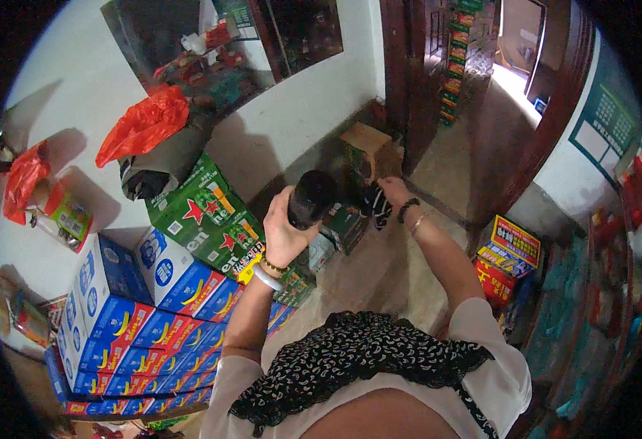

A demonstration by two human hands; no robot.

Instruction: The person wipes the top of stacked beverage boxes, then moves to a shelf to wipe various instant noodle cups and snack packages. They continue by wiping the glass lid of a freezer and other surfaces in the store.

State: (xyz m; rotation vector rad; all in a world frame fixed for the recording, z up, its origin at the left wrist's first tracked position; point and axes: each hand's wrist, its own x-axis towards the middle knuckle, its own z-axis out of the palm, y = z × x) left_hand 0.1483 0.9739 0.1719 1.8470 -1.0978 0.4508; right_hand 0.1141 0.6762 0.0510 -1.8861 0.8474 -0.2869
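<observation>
My left hand is wrapped around a dark, rounded object, perhaps a bottle or jar; its details are lost in shadow. It is held up in front of the green beer cartons. My right hand reaches further out, fingers closed at the top of a black item with white stripes, which looks like cloth or a bag. A brown cardboard box stands just beyond that hand. Below and left of it sits a dark green box on the floor.
Stacked blue-and-white cartons rise on my left. A red plastic bag tops a dark bundle on the beer cartons. To the right are colourful boxes beside shelves. A doorway opens ahead, with hanging packets.
</observation>
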